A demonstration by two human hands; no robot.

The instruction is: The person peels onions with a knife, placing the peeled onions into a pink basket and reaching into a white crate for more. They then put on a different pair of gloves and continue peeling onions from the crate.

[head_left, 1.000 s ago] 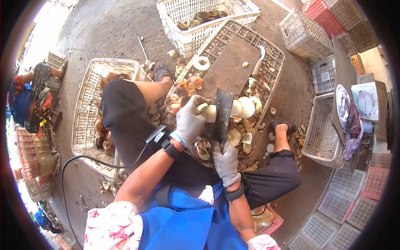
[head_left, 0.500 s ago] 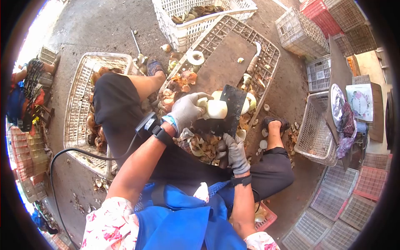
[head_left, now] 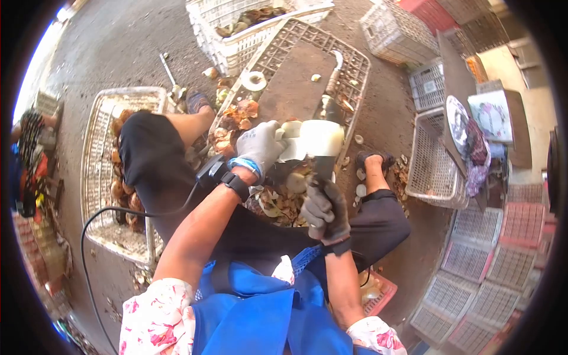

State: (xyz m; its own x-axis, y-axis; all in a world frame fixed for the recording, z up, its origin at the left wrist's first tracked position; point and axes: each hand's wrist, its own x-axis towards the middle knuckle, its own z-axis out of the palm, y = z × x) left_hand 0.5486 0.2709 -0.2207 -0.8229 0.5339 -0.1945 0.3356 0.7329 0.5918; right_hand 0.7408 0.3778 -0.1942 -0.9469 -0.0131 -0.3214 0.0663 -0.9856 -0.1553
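Observation:
My left hand [head_left: 259, 145], in a grey glove, curls its fingers round a pale, peeled vegetable piece [head_left: 290, 139] whose kind I cannot make out. A larger white, smooth chunk [head_left: 322, 139] is beside it, in front of the dark blade of a cleaver [head_left: 324, 167]. My right hand [head_left: 325, 210], in a darker soiled glove, is closed round the cleaver's handle, which the fingers mostly hide. Beneath both hands lie brown and cream peelings [head_left: 278, 204]. A brown board [head_left: 296, 83] rests on an upturned crate [head_left: 284, 38], with a white ring-shaped slice [head_left: 254, 81] on its left.
A white crate [head_left: 89, 177] of brown produce stands by my left leg. Another white crate [head_left: 207, 35] holds dark pieces at the back. A hooked tool [head_left: 335, 74] lies along the board's right side. Stacked crates [head_left: 396, 32] and an upright panel [head_left: 458, 94] stand to the right.
The cleaver has turned so its broad face no longer shows, and my right hand has rolled with it. The white chunk has shifted right, away from my left fingers. The whole view has swung slightly.

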